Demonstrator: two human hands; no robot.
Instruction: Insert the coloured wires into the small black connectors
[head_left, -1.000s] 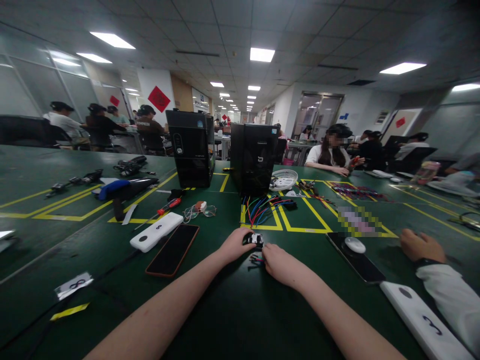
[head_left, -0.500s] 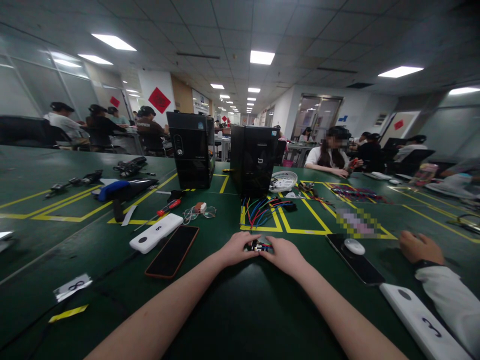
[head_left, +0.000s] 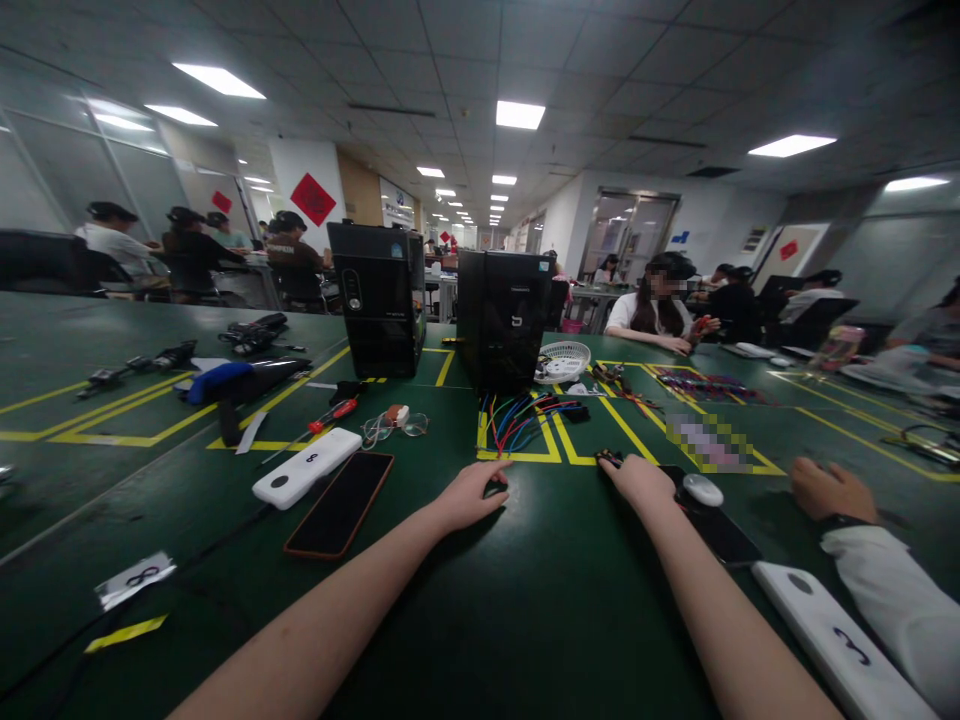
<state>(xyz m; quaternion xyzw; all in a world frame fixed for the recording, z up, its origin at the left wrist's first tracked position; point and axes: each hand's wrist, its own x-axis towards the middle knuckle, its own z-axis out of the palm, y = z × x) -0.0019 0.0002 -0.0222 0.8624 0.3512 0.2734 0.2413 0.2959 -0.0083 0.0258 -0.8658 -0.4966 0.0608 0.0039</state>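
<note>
My left hand (head_left: pixel 474 495) is over the green table with nothing in it, thumb and fingers apart. Its fingertips are close to the lower ends of a spread of red, blue and green wires (head_left: pixel 517 425); whether they touch is unclear. Farther right, my right hand (head_left: pixel 641 485) has its fingers closed on a small dark wire bundle (head_left: pixel 608 459), mostly covered by the fingers. It is at the front of a yellow-taped box, left of a dark phone (head_left: pixel 724 540) with a white round case (head_left: pixel 703 490) on it.
Two black computer towers (head_left: pixel 375 300) stand behind the wires, a white basket (head_left: pixel 562 361) beside them. To the left lie glasses (head_left: pixel 395 425), a screwdriver (head_left: pixel 330 417), a white power bank (head_left: pixel 307 468) and a phone (head_left: pixel 341 505). A neighbour's hand (head_left: pixel 832 490) rests at right.
Both hands were together around the small wire bundle. My right hand has carried it away to the right; my left hand has let go and stayed near the same spot.
</note>
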